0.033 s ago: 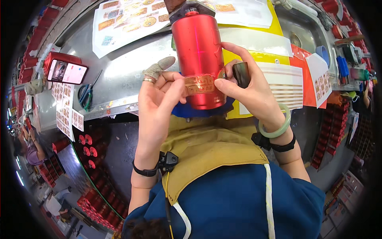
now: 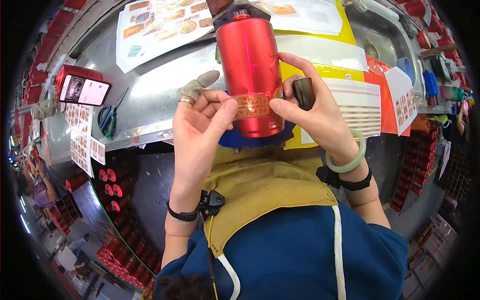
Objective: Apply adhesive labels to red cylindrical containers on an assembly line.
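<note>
A glossy red metal bottle lies with its neck away from me, propped on something blue near my apron. Across its lower end runs a clear sticker strip with a gold fretwork pattern. My left hand pinches the strip's left end between thumb and fingers; a grey knit cover sits on one raised finger. My right hand lies along the bottle's right side, its thumb pressing the strip onto the metal. Tucked in that hand's curled fingers is a dark, smooth, rounded piece, its kind unclear.
A dark holder meets the bottle's neck. Gold sticker sheets lie on the metal table. To the left are a phone and scissors; to the right, a striped sheet. Red bottles stand low at left.
My left thumb has shifted slightly to the right over the strip's left end. The bottle and my right hand look the same.
</note>
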Motion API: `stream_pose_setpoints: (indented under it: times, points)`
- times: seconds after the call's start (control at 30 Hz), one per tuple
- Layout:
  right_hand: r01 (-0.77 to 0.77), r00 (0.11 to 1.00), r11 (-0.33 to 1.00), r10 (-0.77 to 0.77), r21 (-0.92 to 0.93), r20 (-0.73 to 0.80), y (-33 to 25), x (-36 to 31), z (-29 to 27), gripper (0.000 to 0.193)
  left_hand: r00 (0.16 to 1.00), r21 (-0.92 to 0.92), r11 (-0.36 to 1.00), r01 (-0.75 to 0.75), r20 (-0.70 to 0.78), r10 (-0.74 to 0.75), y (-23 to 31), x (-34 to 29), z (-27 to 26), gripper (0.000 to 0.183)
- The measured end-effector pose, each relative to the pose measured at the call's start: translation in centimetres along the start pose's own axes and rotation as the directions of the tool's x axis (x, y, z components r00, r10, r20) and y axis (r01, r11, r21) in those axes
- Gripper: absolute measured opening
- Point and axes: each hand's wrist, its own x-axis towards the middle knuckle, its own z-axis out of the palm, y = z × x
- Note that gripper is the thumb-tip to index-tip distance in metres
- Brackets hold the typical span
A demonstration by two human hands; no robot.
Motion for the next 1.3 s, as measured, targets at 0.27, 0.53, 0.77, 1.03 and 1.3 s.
stream_pose_setpoints:
  times: [0.27, 0.53, 0.77, 1.03, 1.3]
  points:
    - [0.002, 1.0, 0.999, -0.002, -0.037, -0.016, -0.02, 0.01, 0.08, 0.071, 0.99, 0.035, 0.99, -0.139, 0.007, 0.139, 0.01, -0.43, 0.97, 0.051]
    - [0.004, 1.0, 0.999, -0.004, -0.04, -0.016, 0.28, 0.09, -0.07, 0.071, 0.994, 0.063, 0.992, -0.109, -0.013, 0.11, 0.09, -0.5, 0.88, 0.051]
    - [-0.002, 1.0, 1.0, 0.002, -0.005, -0.018, 0.14, 0.02, 0.13, 0.071, 0.991, 0.008, 0.992, -0.124, -0.041, 0.124, -0.01, -0.57, 0.83, 0.041]
    - [-0.034, 0.999, 0.998, 0.035, 0.045, -0.036, -0.23, 0.06, 0.21, 0.07, 0.991, 0.067, 0.993, -0.097, -0.088, 0.103, -0.41, -0.2, 0.71, 0.044]
    - [-0.009, 0.998, 0.997, 0.004, -0.074, -0.064, 0.2, 0.49, -0.04, 0.067, 0.986, 0.063, 0.989, -0.135, -0.088, 0.14, -0.79, -0.2, 0.63, 0.046]
